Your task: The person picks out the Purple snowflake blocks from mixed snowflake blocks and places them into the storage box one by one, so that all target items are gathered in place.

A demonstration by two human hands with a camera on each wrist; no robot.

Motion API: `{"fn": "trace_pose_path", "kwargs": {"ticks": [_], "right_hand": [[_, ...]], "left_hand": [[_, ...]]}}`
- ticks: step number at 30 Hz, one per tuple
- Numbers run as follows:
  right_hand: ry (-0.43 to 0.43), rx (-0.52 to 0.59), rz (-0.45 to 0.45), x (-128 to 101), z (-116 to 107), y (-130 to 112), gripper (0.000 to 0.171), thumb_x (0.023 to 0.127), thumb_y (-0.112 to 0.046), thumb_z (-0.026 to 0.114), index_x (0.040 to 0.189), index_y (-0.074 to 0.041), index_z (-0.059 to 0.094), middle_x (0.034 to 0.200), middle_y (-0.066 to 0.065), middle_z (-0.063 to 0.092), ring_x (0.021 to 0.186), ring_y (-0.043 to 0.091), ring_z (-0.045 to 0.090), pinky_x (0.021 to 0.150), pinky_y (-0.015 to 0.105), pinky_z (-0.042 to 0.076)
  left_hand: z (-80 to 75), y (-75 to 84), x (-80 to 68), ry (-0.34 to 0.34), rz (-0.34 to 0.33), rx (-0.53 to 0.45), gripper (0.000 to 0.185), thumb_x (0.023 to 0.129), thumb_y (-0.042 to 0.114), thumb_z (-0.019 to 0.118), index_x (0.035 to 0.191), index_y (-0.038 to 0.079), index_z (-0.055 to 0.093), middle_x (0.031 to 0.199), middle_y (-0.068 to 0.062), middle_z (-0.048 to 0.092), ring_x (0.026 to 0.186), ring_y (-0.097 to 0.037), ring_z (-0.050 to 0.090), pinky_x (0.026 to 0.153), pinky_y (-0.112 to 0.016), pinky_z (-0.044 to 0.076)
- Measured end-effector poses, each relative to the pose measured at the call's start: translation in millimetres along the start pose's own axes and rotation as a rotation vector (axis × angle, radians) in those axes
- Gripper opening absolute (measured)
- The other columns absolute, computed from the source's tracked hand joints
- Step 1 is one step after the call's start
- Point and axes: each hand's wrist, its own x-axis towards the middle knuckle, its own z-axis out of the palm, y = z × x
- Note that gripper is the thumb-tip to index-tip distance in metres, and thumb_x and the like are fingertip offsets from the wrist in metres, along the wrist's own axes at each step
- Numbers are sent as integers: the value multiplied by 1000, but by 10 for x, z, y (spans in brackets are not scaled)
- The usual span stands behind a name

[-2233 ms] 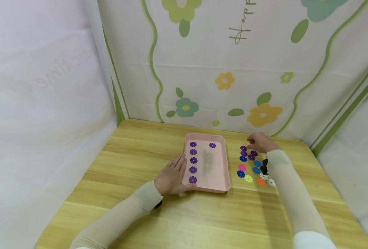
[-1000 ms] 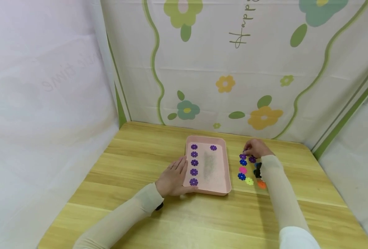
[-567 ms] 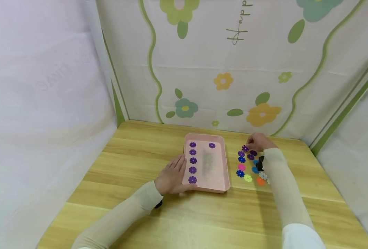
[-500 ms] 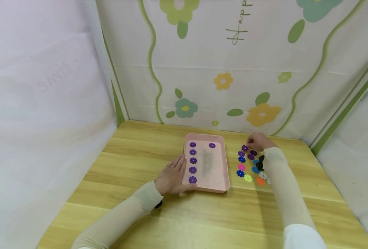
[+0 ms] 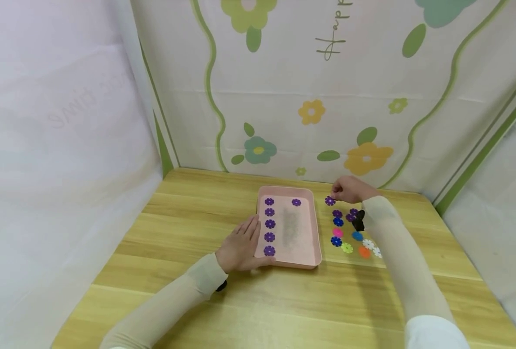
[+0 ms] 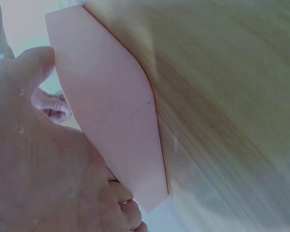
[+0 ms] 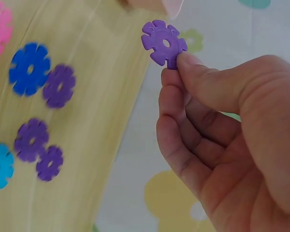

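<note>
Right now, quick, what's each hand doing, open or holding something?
Left hand: open, touching the shallow pink rectangular tray.
Right hand: closed, pinching a purple flower-shaped disc.

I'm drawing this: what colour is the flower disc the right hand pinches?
The notched flower disc is purple, clearest in the right wrist view.

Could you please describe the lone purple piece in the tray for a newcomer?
Find the pink tray on the wooden table. Near its far right corner lies a purple flower-shaped piece, standing alone while five matching pieces line the left side.
</note>
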Motion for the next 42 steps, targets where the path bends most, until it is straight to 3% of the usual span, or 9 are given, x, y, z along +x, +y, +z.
{"fn": "trace_pose_path", "kwargs": {"ticks": [9, 18, 25, 31, 42], "right_hand": [[-4, -89, -97, 212, -20, -453, 26, 106, -14, 63, 83, -9, 72, 74, 0, 61, 68, 15, 50, 70, 31, 45], [-7, -108, -128, 424, 160, -691, 20, 104, -11, 67, 87, -5, 76, 81, 5, 67, 71, 16, 55, 66, 28, 49], [-15, -70, -114, 519, 365, -741, 19, 103, -9, 68, 88, -6, 79, 88, 11, 76, 70, 14, 58, 65, 25, 52], [-9, -48, -160, 570, 509, -737, 26, 101, -2, 66, 76, -2, 72, 68, 2, 60, 61, 9, 47, 59, 21, 43], [7, -87, -195, 641, 622, -681, 27, 101, 2, 66, 74, 4, 71, 64, 2, 56, 59, 8, 41, 58, 20, 39]], "left_hand": [[-51, -17, -21, 15, 7, -19, 114, 94, 85, 43, 163, -5, 31, 174, -22, 26, 162, -36, 29, 132, -45, 31], [-33, -14, 5, -5, -1, -8, 115, 94, 86, 40, 165, -4, 27, 175, -20, 22, 164, -34, 26, 133, -44, 28], [-38, -7, 7, -6, 1, -5, 117, 94, 87, 38, 164, -5, 27, 175, -21, 23, 163, -35, 25, 133, -44, 28], [-2, -10, -12, -1, 3, -22, 116, 94, 87, 38, 164, -6, 27, 175, -22, 22, 163, -35, 25, 132, -44, 29], [-15, 9, -16, 2, -3, -42, 116, 94, 85, 41, 164, -6, 26, 175, -21, 22, 164, -35, 25, 132, -45, 29]]}}
